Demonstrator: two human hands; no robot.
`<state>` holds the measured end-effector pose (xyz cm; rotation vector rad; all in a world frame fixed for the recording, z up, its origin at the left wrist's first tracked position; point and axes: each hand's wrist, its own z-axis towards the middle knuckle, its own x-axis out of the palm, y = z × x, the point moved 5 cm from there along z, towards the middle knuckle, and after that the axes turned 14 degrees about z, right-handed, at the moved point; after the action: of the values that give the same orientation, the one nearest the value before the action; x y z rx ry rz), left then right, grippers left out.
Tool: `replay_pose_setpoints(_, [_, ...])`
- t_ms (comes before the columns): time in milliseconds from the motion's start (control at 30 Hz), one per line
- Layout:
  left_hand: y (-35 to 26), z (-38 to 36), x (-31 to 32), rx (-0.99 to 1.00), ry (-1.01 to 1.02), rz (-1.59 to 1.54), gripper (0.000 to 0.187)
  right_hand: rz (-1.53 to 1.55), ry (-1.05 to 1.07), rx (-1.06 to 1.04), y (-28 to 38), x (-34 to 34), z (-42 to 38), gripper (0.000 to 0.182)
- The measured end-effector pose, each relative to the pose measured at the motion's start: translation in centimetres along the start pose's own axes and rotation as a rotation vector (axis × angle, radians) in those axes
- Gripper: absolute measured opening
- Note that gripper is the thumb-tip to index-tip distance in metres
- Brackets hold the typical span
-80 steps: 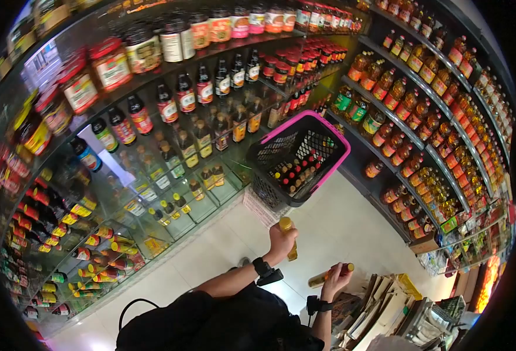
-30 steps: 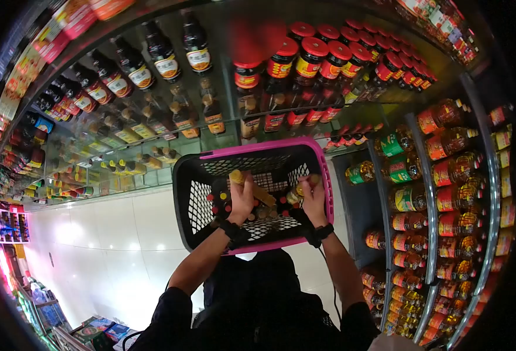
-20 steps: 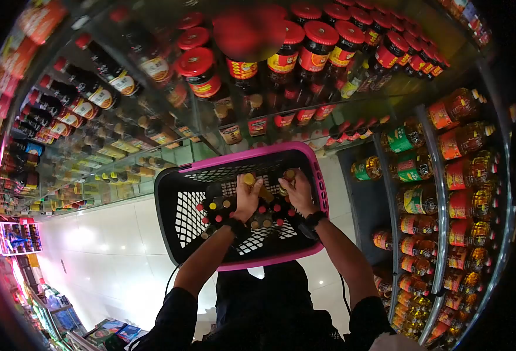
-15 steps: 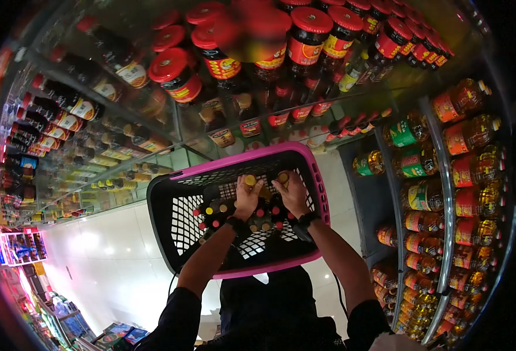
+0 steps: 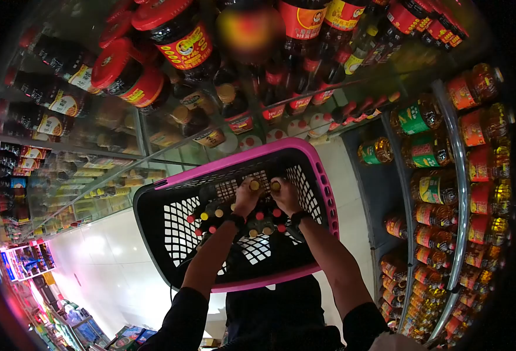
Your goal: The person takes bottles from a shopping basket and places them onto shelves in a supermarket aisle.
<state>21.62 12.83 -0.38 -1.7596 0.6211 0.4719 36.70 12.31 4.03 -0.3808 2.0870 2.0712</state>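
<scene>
Inside the black basket with a pink rim point(image 5: 234, 165), both my hands are low over a group of bottles. My left hand point(image 5: 247, 200) is closed around the neck of a bottle with a gold cap point(image 5: 255, 185). Close beside it, my right hand point(image 5: 287, 199) grips another gold-capped bottle point(image 5: 276, 186). The bodies of both bottles are mostly hidden below the hands. Several more dark bottles stand in the basket, showing red caps point(image 5: 259, 216), tan caps point(image 5: 253, 233) and a yellow cap point(image 5: 204, 216).
Glass shelves ahead and left carry red-lidded jars point(image 5: 184, 41) and dark sauce bottles point(image 5: 53, 120). On the right, a rack with metal rails point(image 5: 457, 152) holds large oil bottles point(image 5: 436, 190). Pale tiled floor point(image 5: 105, 251) lies around the basket, with boxed goods point(image 5: 132, 337) at lower left.
My hands have drawn closer together, bringing the two gold-capped bottles nearer each other. The view has shifted toward the shelf, so the jars look larger.
</scene>
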Motion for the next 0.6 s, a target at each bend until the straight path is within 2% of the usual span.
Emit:
replay_pose_setpoints(133, [-0.1, 0.6, 0.1, 0.009, 0.061, 0.053, 0.028, 0.038, 0.013, 0.001, -1.8, 0.2, 0.2, 0.024])
replay_pose_setpoints(200, [3.4, 1.2, 2.4, 0.052, 0.063, 0.1, 0.026, 0.022, 0.013, 0.015, -2.6, 0.4, 0.1, 0.024])
replay_pose_setpoints(300, [4.5, 1.4, 3.4, 0.126, 0.086, 0.13, 0.024, 0.051, 0.048, 0.047, -4.8, 1.1, -0.2, 0.03])
replay_pose_setpoints(400, [3.2, 1.4, 3.1, 0.168, 0.098, 0.102, 0.021, -0.039, 0.112, 0.066, -5.9, 1.9, -0.5, 0.033])
replay_pose_setpoints(467, [2.6, 1.5, 2.7, 0.18, 0.091, 0.092, 0.019, -0.048, -0.026, -0.077, -4.5, 1.6, -0.6, 0.022])
replay_pose_setpoints(533, [2.8, 1.5, 3.4, 0.088, 0.273, 0.059, 0.02, -0.054, -0.029, -0.091, -5.6, 2.0, -0.8, 0.022])
replay_pose_setpoints(567, [4.0, 1.5, 4.2, 0.085, 0.274, 0.059, 0.02, -0.06, -0.033, -0.107, -5.8, 2.1, -0.8, 0.022])
replay_pose_setpoints(600, [5.1, 1.5, 5.1, 0.121, 0.277, 0.352, 0.021, -0.059, -0.032, -0.105, -6.1, 2.2, -1.0, 0.022])
